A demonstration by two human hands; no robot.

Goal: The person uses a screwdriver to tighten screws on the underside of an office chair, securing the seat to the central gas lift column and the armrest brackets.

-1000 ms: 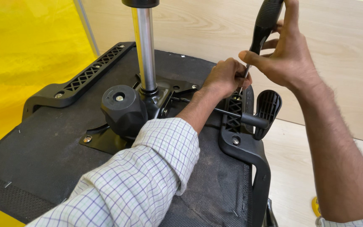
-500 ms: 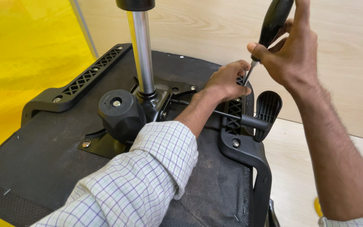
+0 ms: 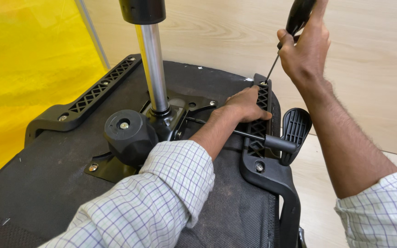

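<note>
An upturned office chair seat (image 3: 47, 183) lies with its black fabric underside facing up. A chrome gas column (image 3: 154, 69) rises from the metal mechanism in its middle. My left hand (image 3: 244, 104) presses flat on the right black plastic armrest bracket (image 3: 258, 138), fingers resting on its ribbed top. My right hand (image 3: 305, 50) grips the black handle of a screwdriver (image 3: 295, 20). The thin shaft slants down and its tip sits at a screw at the bracket's far end (image 3: 263, 83).
A round black knob (image 3: 127, 135) and a paddle lever (image 3: 295, 133) stick out of the mechanism. A second armrest bracket (image 3: 93, 98) lies along the seat's left edge. Behind stands a pale wooden panel (image 3: 368, 69); on the left, a yellow sheet (image 3: 24, 69).
The view has shifted closer and my right hand with the screwdriver has risen a little. My left hand stays on the bracket.
</note>
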